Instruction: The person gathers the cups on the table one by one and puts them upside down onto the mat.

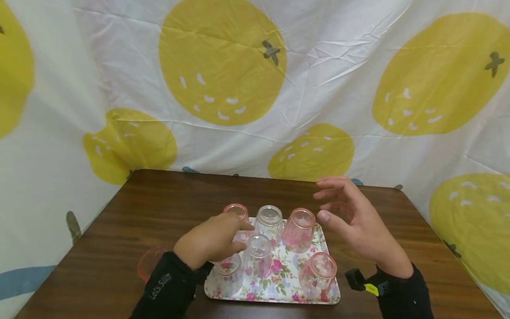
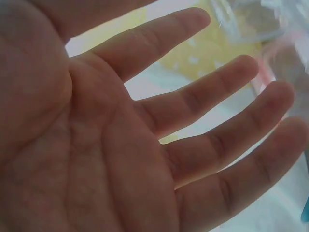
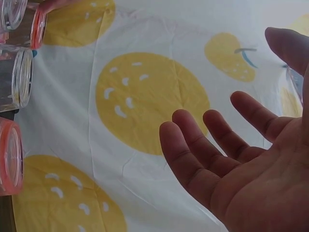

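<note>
Several glasses stand on a flowered tray (image 1: 279, 290), their narrower ends up. Along the back are a pink glass (image 1: 236, 209), a clear glass (image 1: 268, 217) and another pink glass (image 1: 299, 232). Nearer are two clear ones, a middle glass (image 1: 259, 257) and a left glass (image 1: 227, 277), plus a pink front-right glass (image 1: 318, 274). My left hand (image 1: 215, 239) hovers over the tray's left side, partly hiding glasses; its fingers (image 2: 193, 104) are spread and hold nothing. Right of the back pink glass, my right hand (image 1: 356, 221) is raised, fingers (image 3: 193, 145) loosely bent and holding nothing.
A transparent red-rimmed item (image 1: 149, 263) lies on the brown wooden table (image 1: 179, 195) left of the tray, partly hidden by my left sleeve. Behind the table hangs a white cloth (image 1: 318, 79) printed with yellow fruit.
</note>
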Demonstrator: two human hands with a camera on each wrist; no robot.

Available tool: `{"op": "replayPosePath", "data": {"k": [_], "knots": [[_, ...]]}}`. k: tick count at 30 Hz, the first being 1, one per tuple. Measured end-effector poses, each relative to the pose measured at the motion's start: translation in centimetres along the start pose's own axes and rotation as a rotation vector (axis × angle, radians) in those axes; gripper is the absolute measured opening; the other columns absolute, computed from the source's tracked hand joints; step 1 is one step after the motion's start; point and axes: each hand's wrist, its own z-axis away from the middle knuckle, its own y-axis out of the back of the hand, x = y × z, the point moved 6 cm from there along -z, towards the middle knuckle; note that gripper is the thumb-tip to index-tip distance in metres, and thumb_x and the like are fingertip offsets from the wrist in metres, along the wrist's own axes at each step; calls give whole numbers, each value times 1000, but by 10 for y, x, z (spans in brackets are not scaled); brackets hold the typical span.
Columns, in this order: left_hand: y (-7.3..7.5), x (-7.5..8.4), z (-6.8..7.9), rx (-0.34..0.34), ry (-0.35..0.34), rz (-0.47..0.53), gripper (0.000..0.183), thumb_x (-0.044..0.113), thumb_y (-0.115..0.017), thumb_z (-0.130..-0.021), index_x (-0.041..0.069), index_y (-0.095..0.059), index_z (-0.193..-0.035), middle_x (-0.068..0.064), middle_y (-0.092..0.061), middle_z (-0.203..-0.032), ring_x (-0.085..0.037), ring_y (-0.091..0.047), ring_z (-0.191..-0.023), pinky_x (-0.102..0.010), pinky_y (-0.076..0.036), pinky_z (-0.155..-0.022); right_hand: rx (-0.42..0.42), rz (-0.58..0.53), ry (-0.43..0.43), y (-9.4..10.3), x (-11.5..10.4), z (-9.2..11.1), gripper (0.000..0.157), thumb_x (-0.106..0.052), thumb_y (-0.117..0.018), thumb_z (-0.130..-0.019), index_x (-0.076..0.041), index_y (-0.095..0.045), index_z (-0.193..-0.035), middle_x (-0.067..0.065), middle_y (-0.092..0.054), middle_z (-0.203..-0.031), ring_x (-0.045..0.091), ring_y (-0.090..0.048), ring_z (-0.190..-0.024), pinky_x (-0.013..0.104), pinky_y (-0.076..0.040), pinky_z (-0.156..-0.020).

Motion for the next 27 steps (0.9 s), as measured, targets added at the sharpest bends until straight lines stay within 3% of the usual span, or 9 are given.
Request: {"op": "replayPosePath", "data": {"k": [1,3,8,14,21,27], "knots": [[4,-2,3,16,8,-5,44,19,-72,-90,12,-65,-133,-13,-61,-137,-27,-57,-117,-47,-51,-97,-2,0,1,0,0,0,57,14,-64,-87,-2,-46,-138,3,-47,-140,31,-53,-115,22,-53,-87],[12,-7,9,47,23,-14,46,19,-73,-89,13,-64,-134,-16,-63,-131,-31,-55,-120,-51,-50,-100,-6,0,2,-1,1,1,57,13,-64,-87,-3,-46,-138,3,-47,-140,31,-53,-115,22,-53,-87],[31,-20,26,100,51,5,48,18,-72,-90,12,-62,-136,-14,-66,-117,-24,-58,-100,-44,-52,-85,-21,17,19,-1,3,1,55,12,-64,-88,-4,-47,-138,0,-49,-138,30,-54,-114,22,-53,-87],[46,-38,49,105,121,54,52,24,-72,-91,9,-59,-138,-18,-61,-134,-36,-52,-123,-57,-49,-98,-42,61,35,-1,4,0,52,10,-65,-88,-3,-48,-136,-1,-50,-134,29,-55,-112,22,-54,-85],[43,-70,68,46,212,-8,63,36,-80,-81,7,-61,-134,-21,-63,-130,-40,-55,-117,-58,-52,-91,-60,82,22,1,3,-3,50,9,-65,-89,1,-47,-136,4,-52,-130,28,-56,-112,25,-55,-85],[30,-91,80,-45,262,33,79,44,-85,-71,10,-59,-137,-25,-57,-133,-43,-52,-118,-59,-52,-91,-60,115,28,4,2,0,49,8,-65,-90,-3,-48,-135,5,-54,-126,24,-56,-110,25,-55,-83]]}}
